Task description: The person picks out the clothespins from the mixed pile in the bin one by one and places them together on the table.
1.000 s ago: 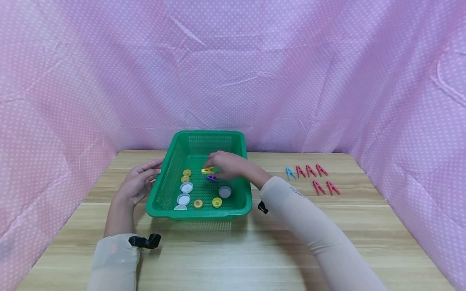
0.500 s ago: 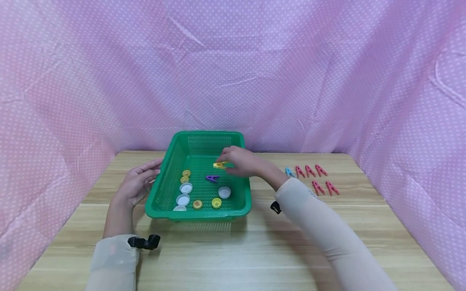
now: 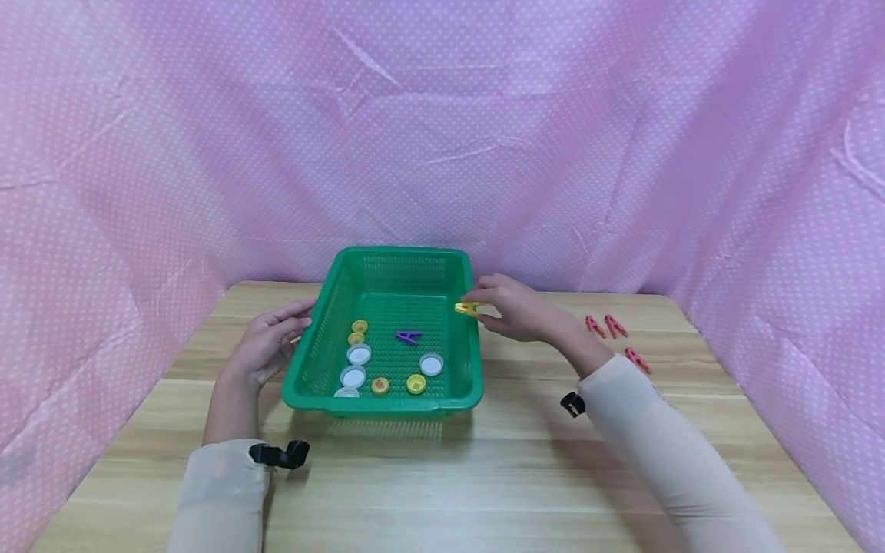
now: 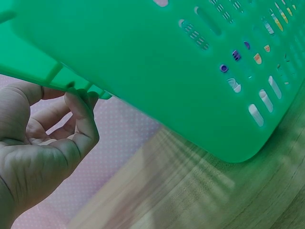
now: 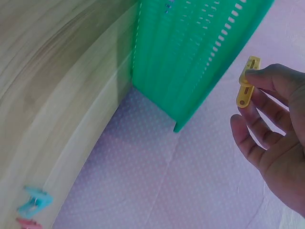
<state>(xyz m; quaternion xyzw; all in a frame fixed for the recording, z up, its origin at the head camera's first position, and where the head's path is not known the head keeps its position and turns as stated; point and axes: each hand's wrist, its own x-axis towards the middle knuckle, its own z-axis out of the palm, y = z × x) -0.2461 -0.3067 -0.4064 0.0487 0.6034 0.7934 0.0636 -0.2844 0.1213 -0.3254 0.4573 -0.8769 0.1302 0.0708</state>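
A green plastic basket (image 3: pixel 394 405) stands on the table, holding a purple clothespin (image 3: pixel 409 337) and several white and yellow bottle caps. My left hand (image 3: pixel 266 346) pinches the basket's left rim between thumb and fingers, as the left wrist view shows up close. Over the right rim, my right hand (image 3: pixel 517 311) holds a yellow clothespin (image 3: pixel 466 309). In the right wrist view the thumb presses this clothespin (image 5: pixel 247 83) against the fingers, with the other fingers loosely bent.
Red clothespins (image 3: pixel 615 326) lie on the wooden table (image 3: pixel 553 461) to the right, some hidden by the right arm. A blue clothespin (image 5: pixel 34 201) shows in the right wrist view. A pink dotted cloth (image 3: pixel 442 153) hangs behind and at both sides.
My right hand has lifted the yellow clothespin from inside the basket and carried it rightward to above the right rim. My left hand has stayed at the left rim.
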